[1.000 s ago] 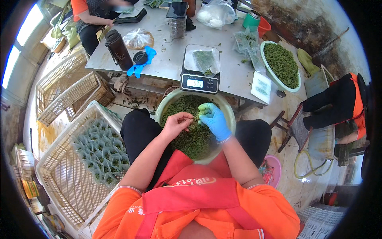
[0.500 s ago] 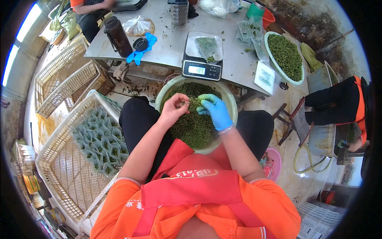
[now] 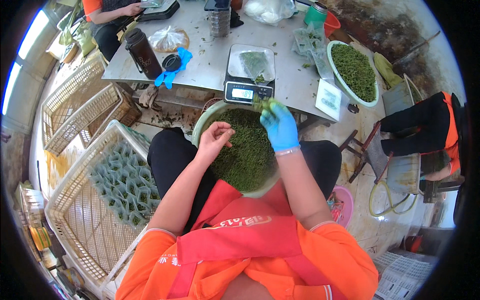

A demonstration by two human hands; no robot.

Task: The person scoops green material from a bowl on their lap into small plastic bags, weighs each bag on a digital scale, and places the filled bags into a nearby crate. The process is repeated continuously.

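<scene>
My bare left hand (image 3: 216, 138) is over the left part of a round basin (image 3: 198, 125) of small green peppercorn-like sprigs (image 3: 242, 162), its fingers curled; whether anything is between them I cannot make out. My right hand (image 3: 277, 125), in a blue glove, is raised at the basin's back right, pinching a small green sprig (image 3: 261, 104) just below the digital scale (image 3: 248, 92). On the scale's pan lies a clear bag (image 3: 252, 64) with green contents.
Steel table (image 3: 295, 84) ahead holds a dark flask (image 3: 142, 54), blue glove (image 3: 181, 67), bags (image 3: 307, 45) and another full basin (image 3: 353, 70). Crate (image 3: 75, 230) of filled bags is at my left. One co-worker (image 3: 107, 20) sits upper left; another (image 3: 420, 125) bends at right beside a stool (image 3: 372, 155).
My right hand has moved up and rightward toward the scale with green pieces. My left hand has shifted slightly left, apart from the right.
</scene>
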